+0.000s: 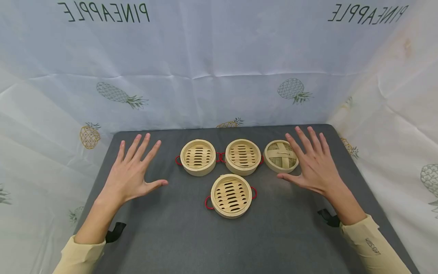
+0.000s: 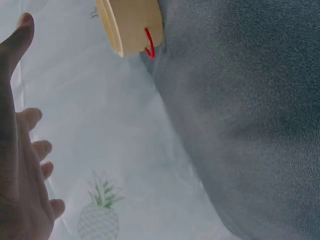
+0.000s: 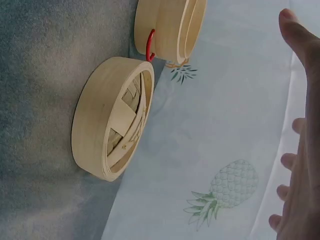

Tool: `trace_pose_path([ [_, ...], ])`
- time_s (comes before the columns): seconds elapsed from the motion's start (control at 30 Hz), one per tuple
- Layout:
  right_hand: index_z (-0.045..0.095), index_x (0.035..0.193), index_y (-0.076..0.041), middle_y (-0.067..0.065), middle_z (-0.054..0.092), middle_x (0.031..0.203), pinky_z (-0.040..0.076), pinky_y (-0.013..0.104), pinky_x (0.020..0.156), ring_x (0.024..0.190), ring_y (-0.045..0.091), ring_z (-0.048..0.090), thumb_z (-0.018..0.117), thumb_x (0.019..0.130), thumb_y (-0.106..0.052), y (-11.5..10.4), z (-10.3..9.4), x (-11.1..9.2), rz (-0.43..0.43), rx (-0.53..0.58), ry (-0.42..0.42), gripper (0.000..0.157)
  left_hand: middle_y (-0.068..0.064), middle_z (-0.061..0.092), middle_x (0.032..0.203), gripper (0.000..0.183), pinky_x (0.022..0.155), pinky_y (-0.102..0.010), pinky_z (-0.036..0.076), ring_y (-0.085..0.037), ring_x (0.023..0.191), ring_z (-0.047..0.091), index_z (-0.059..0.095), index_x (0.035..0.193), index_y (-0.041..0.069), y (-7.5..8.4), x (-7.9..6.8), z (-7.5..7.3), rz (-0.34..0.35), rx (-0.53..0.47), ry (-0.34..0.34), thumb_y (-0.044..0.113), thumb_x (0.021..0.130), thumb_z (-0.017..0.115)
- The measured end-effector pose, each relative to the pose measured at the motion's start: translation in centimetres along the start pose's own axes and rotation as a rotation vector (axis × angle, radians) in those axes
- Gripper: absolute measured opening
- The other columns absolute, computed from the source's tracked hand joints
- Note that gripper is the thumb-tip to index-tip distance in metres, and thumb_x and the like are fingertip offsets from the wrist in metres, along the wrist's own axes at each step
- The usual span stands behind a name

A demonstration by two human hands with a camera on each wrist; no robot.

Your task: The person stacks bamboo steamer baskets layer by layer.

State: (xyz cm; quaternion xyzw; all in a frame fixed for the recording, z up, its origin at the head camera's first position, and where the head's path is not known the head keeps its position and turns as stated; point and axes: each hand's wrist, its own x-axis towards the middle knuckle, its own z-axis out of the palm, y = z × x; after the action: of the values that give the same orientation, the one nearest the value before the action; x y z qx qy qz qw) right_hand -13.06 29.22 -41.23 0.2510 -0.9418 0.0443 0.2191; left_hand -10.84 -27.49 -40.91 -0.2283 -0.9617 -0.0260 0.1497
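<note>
Fingers [image 1: 150, 153] of the left hand [image 1: 131, 177] and right hand [image 1: 316, 165] are straight and spread wide. The left steamer [image 1: 197, 156], middle steamer [image 1: 243, 155] and near steamer [image 1: 231, 196] are round, pale wood, open at the top, with slotted floors and red side handles. The lid [image 1: 281, 153] has a woven top crossed by pale bands. Both hands are raised over the dark surface [image 1: 273, 236], backs toward the head camera, fingertips pointing away from the person, thumbs inward. The left steamer lies right of the left fingers, well apart; the middle and near steamers lie between the two hands. The lid sits below the right thumb and index finger, apart from them in the right wrist view.
</note>
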Motion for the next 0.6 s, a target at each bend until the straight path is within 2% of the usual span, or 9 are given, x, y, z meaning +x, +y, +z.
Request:
trace_pose_path([
  [0.07,0.028,0.173,-0.021,0.023,0.032,0.176,0.023,0.077,0.127,0.164,0.052,0.023,0.023,0.086,-0.105,-0.1,0.1,0.0,-0.008,0.014,0.018,0.121,-0.015,0.022,0.182,0.117,0.136,-0.069,0.012,-0.036,0.171,0.017,0.023,0.175,0.023,0.0,0.1,0.1,-0.003,-0.011,-0.004,0.101,0.089,0.03],
  [0.13,0.032,0.172,-0.019,0.023,0.035,0.174,0.027,0.077,0.124,0.161,0.052,0.028,0.027,0.089,-0.101,-0.3,0.1,0.0,-0.012,0.045,0.038,0.117,-0.015,0.029,0.18,0.114,0.134,-0.069,0.02,-0.038,0.168,0.026,0.023,0.175,0.021,0.0,0.3,0.2,-0.005,-0.029,-0.005,0.096,0.091,0.043],
  [0.23,0.039,0.168,-0.015,0.023,0.04,0.171,0.032,0.078,0.118,0.157,0.053,0.034,0.034,0.093,-0.096,-0.8,0.3,0.0,-0.009,0.129,0.059,0.11,-0.017,0.043,0.172,0.11,0.129,-0.068,0.033,-0.04,0.158,0.042,0.028,0.174,0.018,0.0,0.4,0.4,-0.005,-0.066,0.004,0.078,0.091,0.068],
  [0.3,0.042,0.167,-0.014,0.022,0.041,0.171,0.034,0.08,0.116,0.156,0.052,0.035,0.04,0.095,-0.092,-1.1,0.4,-0.1,-0.001,0.207,0.053,0.107,-0.019,0.051,0.166,0.106,0.123,-0.067,0.041,-0.041,0.15,0.052,0.034,0.171,0.014,0.0,0.6,0.6,-0.009,-0.098,0.01,0.064,0.089,0.078],
  [0.4,0.043,0.166,-0.014,0.02,0.04,0.172,0.034,0.079,0.115,0.156,0.049,0.035,0.061,0.095,-0.081,-1.7,0.6,-0.3,0.016,0.351,0.015,0.099,-0.019,0.057,0.159,0.095,0.108,-0.066,0.054,-0.042,0.14,0.06,0.044,0.166,0.011,0.2,0.7,0.8,-0.034,-0.149,-0.003,0.052,0.09,0.083],
  [0.5,0.043,0.166,-0.016,0.016,0.04,0.173,0.032,0.078,0.116,0.157,0.045,0.034,0.087,0.088,-0.052,-2.3,0.6,-0.5,0.041,0.497,-0.032,0.097,-0.017,0.059,0.157,0.083,0.092,-0.065,0.06,-0.041,0.136,0.062,0.05,0.162,0.012,0.3,0.9,1.2,-0.068,-0.192,-0.044,0.048,0.094,0.081],
  [0.6,0.044,0.166,-0.018,0.013,0.04,0.173,0.031,0.076,0.116,0.158,0.043,0.033,0.095,0.077,-0.026,-3.0,0.5,-0.6,0.058,0.618,-0.067,0.103,-0.015,0.06,0.155,0.074,0.083,-0.063,0.062,-0.04,0.136,0.063,0.052,0.159,0.013,0.4,1.2,1.6,-0.087,-0.226,-0.103,0.044,0.098,0.079],
])
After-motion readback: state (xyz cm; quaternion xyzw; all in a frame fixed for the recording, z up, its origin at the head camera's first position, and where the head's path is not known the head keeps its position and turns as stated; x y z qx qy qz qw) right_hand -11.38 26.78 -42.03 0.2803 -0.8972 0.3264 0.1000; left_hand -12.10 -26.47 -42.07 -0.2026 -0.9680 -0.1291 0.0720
